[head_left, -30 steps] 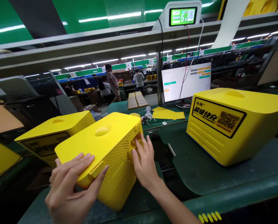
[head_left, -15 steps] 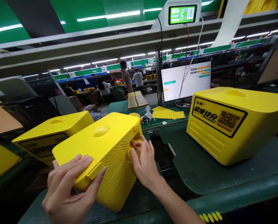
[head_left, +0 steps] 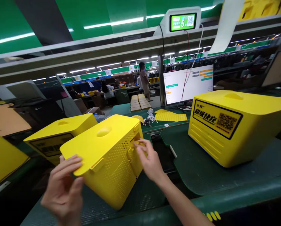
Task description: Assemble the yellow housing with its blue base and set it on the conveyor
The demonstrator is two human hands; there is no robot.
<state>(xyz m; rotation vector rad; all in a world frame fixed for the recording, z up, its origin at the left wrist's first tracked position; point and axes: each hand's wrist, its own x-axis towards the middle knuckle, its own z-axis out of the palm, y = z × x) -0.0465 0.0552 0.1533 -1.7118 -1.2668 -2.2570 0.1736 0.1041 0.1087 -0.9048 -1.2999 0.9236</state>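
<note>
I read the left hand (head_left: 61, 191) as open, fingers barely at the edge of the yellow perforated housing (head_left: 105, 163), tilted on the green bench mat (head_left: 131, 201); such slack support risks tipping it. The right hand (head_left: 151, 164) curls at its side opening, grip unclear. The far housing's label (head_left: 217, 119) reads 超级快充, beside a QR code.

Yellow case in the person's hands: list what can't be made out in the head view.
Underside of the yellow case: faces away from the head view, hidden by the case itself.
Side opening: covered by the right hand.
Second yellow case: cut off by the right edge.
Monitor text: too small.
</note>
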